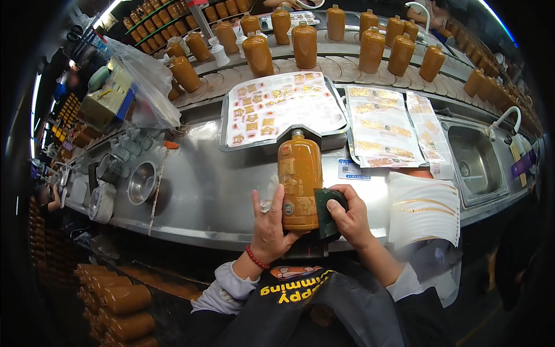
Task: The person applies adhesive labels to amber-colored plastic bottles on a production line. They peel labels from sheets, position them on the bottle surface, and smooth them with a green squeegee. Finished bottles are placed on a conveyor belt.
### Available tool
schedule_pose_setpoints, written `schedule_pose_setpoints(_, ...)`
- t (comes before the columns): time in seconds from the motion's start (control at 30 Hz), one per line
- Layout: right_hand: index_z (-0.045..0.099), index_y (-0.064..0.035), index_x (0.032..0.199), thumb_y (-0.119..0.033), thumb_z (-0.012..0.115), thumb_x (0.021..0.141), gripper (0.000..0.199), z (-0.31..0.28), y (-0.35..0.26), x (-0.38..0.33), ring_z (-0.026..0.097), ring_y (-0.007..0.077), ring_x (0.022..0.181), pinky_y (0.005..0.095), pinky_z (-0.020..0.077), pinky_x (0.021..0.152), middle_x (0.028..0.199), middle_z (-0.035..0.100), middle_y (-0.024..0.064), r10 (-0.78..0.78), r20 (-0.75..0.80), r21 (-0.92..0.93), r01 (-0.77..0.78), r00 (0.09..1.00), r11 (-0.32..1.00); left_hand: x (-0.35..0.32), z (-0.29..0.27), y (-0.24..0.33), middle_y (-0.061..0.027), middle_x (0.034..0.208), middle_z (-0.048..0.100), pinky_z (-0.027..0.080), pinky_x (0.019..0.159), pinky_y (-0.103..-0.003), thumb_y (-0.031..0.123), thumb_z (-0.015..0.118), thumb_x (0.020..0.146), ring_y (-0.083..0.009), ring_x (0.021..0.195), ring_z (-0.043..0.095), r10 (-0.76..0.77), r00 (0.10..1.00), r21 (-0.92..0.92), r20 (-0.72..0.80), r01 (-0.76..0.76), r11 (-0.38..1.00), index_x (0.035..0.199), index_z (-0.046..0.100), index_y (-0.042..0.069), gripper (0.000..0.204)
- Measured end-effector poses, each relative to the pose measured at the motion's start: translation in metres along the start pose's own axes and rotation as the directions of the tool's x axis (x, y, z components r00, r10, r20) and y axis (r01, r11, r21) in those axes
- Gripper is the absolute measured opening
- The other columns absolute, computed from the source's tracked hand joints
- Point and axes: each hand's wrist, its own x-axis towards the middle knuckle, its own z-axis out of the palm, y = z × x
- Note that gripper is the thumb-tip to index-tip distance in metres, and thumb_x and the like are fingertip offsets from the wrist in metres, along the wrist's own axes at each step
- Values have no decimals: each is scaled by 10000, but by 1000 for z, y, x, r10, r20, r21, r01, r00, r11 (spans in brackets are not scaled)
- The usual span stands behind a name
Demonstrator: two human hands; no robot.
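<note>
A glossy brown bottle [299, 179] with gold and red decals on its front lies in front of me, its neck pointing away against the notched edge of a metal tray [224, 136]. My left hand [270, 228] holds the bottle's lower left side, with some fingers stretched along it. A crumpled whitish piece [267, 203] shows by those fingers; its kind is unclear. In my right hand [350, 218] is a flat dark green scraper [328, 214], pinched under the thumb. The scraper's edge touches the bottle's lower right side.
A white decal sheet [283, 110] lies in the tray, with more decal sheets [384, 127] to its right. White strips with gold curves [425, 208] rest near the sink [480, 162]. Brown bottles [304, 46] stand on the conveyor [335, 61] behind. A steel bowl [142, 182] sits left.
</note>
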Motion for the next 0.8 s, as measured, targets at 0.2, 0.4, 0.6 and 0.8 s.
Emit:
schedule_pose_setpoints(0.2, 569, -1, 1159, -86, 584, 970, 208, 8, -17, 0, 580, 93, 867, 247, 499, 799, 980, 636, 29, -75, 9, 64, 75, 997, 995, -2, -1, 0, -180, 1285, 649, 24, 1197, -640, 543, 676, 894, -317, 1213, 625, -15, 1000, 5, 8, 15, 1000, 1549, 175, -79, 1033)
schedule_pose_setpoints(0.4, 591, 28, 1133, -105, 594, 951, 225, -11, 13, 4, 645, 147, 773, 286, 545, 738, 889, 690, 98, -17, -159, -25, 14, 987, 1000, -4, 3, -1, -195, 1351, 605, 18, 1190, -654, 565, 643, 908, -329, 1245, 602, -29, 999, -18, 28, 30, 999, 1547, 168, -95, 1035)
schedule_pose_setpoints(0.6, 585, 19, 1161, -124, 606, 960, 247, 1, 9, 3, 645, 144, 820, 297, 532, 769, 920, 692, 120, -45, -53, -32, 44, 998, 999, -9, 3, -6, -200, 1374, 590, 18, 1181, -671, 609, 569, 934, -337, 1269, 581, -52, 998, 13, 44, 52, 999, 1544, 164, -104, 1023)
schedule_pose_setpoints(0.8, 590, 14, 1173, -114, 595, 953, 255, 2, -8, 0, 665, 165, 855, 308, 537, 792, 926, 699, 120, -105, -56, 47, 108, 993, 993, -9, 7, -6, -210, 1389, 581, 16, 1167, -686, 621, 547, 941, -342, 1306, 557, -62, 998, 4, 23, 62, 998, 1536, 182, -117, 1016)
